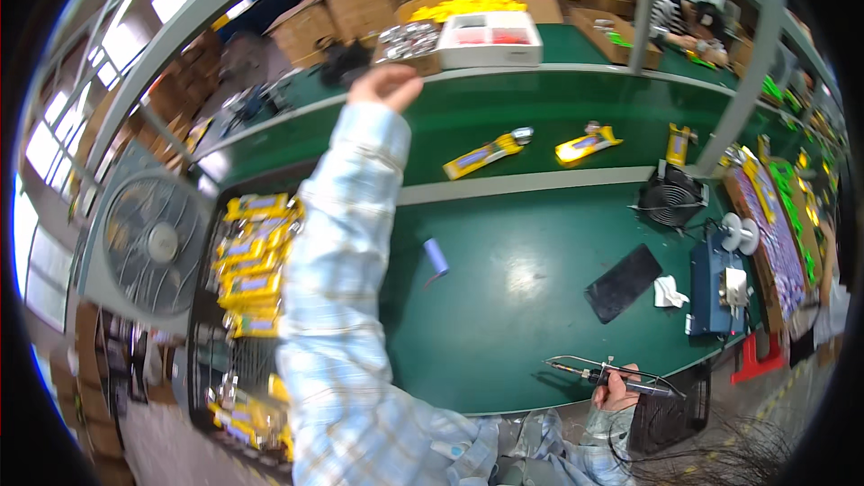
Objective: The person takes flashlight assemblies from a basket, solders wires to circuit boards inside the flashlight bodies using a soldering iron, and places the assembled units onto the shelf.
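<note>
Your left hand [387, 85] was stretched far out over the green conveyor belt [540, 108], fingers curled together, just short of the small cardboard tray of shiny silver metal parts [407, 40]. Couldn't tell if it had anything pinched: the back of the hand hid the fingertips. The tray sat just beyond and slightly right of that hand, with the white plastic bin with red contents [490, 39] further right of it.

Your right hand [616, 389] was close in at the near edge of the green bench mat [504, 306], closed around the thin black pen-shaped soldering iron [607, 375], tip pointing left, cable trailing right.

My read on doing the reach well: you'd have done better parking the iron first or keeping its tip off the mat and clear of your sleeve, since your eyes were on the far tray. Pinching from the tray's near edge would have saved overreaching.

The yellow packaged items [482, 157] on the belt lay below and to the right of your left hand, well apart from it. The black rectangular pad [624, 283] sat above your right hand, near; the small lilac cylinder [436, 256] lay up and left of it.
</note>
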Tool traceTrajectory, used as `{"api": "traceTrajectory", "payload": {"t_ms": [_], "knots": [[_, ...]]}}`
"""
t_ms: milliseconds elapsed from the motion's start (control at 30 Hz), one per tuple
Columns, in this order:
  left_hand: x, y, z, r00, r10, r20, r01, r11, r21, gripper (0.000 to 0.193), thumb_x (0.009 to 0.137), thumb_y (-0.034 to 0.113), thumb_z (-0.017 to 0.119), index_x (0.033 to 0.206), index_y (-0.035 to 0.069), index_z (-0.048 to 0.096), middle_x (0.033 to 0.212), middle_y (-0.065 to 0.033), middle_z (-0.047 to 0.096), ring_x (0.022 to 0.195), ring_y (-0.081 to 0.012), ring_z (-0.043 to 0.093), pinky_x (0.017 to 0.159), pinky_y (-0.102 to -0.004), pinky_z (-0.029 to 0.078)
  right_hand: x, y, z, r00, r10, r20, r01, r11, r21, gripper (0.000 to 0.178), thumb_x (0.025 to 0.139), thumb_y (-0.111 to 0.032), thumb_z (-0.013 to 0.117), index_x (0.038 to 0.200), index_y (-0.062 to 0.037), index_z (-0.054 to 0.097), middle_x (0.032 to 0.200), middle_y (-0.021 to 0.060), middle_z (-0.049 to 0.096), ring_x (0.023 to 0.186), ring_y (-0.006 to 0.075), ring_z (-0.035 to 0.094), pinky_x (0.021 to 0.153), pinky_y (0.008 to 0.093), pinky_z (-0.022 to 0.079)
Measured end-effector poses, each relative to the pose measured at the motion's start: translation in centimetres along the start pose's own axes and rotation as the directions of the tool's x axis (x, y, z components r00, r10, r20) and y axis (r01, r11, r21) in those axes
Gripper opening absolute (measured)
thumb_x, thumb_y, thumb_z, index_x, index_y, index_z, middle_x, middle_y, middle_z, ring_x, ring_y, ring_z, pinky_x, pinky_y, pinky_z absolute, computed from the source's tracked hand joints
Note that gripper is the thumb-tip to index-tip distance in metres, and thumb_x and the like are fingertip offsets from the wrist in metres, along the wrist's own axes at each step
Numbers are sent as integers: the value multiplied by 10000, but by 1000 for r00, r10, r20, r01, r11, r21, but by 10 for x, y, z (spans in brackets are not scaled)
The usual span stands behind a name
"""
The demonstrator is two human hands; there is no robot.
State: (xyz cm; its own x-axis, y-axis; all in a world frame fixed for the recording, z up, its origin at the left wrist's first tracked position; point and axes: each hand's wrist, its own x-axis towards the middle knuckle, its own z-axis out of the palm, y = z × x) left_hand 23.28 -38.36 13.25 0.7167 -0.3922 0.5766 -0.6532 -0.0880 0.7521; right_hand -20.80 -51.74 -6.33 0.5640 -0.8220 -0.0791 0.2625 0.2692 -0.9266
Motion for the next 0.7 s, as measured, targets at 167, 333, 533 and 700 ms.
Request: {"api": "traceTrajectory", "payload": {"t_ms": [167, 333, 533, 700], "knots": [[-97, 133, -121, 967, 19, 253, -119, 914, 389, 159, 687, 119, 612, 793, 1, 596, 720, -61, 587, 697, -115, 535, 649, -227, 411, -10, 12, 6, 995, 103, 14, -104, 994, 20, 218, 724, -196, 564, 764, -54, 404, 589, 40, 445, 305, 84, 364, 267, 193, 295], [-232, 85, -211, 827, -454, 332, 65, 663, 746, 224, 655, 160, 632, 834, 30, 599, 788, -84, 593, 762, -189, 561, 686, -287, 438, -26, 25, 25, 995, 93, 30, -95, 993, 64, 197, 751, -175, 548, 767, -41, 405, 537, 35, 428, 303, 83, 375, 262, 195, 295], [-302, 9, -207, 850, -337, 404, -199, 504, 840, 552, 573, 168, 667, 1084, 133, 463, 999, -88, 524, 967, -250, 477, 875, -396, 309, -32, 26, 18, 994, 103, 47, -105, 994, 41, 171, 763, -136, 539, 789, -46, 397, 553, 45, 440, 304, 83, 372, 258, 196, 297], [-312, -14, -255, 476, -745, 467, 59, 557, 828, 430, 594, 97, 597, 1000, 172, 477, 893, -59, 532, 850, -249, 516, 797, -348, 367, -24, 37, -11, 996, 46, 80, -53, 994, 94, 168, 766, -130, 529, 817, -39, 398, 589, 58, 452, 289, 99, 379, 235, 200, 295]]}}
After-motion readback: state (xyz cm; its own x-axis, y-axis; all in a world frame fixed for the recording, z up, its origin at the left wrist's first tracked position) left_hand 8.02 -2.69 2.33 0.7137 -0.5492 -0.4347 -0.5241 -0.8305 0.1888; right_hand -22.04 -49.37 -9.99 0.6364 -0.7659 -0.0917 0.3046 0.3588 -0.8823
